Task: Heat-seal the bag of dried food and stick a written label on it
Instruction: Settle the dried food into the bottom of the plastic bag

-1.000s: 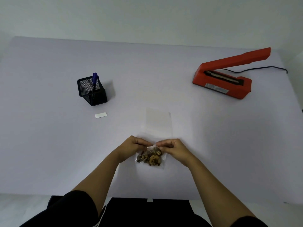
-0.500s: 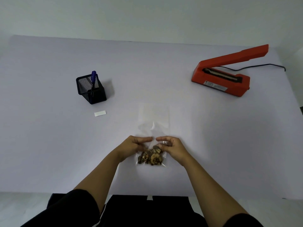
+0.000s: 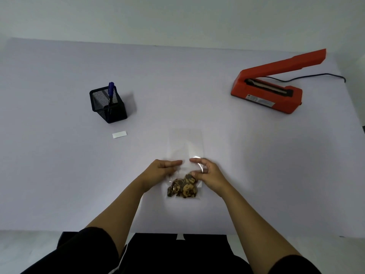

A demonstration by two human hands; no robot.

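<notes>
My hands have slid up off the food since a moment ago, and both forefingers now reach toward each other over the clear film. The bag (image 3: 185, 147) lies flat on the table (image 3: 59, 175) in front of me, open end away from me. The dried food (image 3: 182, 187) is bunched at its near end.

My right hand (image 3: 209, 175) curves round the bag's right edge. The forefinger is out above and the thumb tucked by the top of the food, with a shiny crease of film caught between them. My left hand (image 3: 160, 172) sits at the left edge, forefinger stretched over the film and the other fingers curled under. I cannot tell if they pinch the plastic or only rest on it.

Farther left lies the blank white label (image 3: 119, 134). Behind it a black mesh pen holder (image 3: 110, 107) has a blue pen (image 3: 111, 89) standing in it. Far right sits the orange heat sealer (image 3: 272, 89), its arm raised, with its black cable (image 3: 316, 75) trailing off behind.
</notes>
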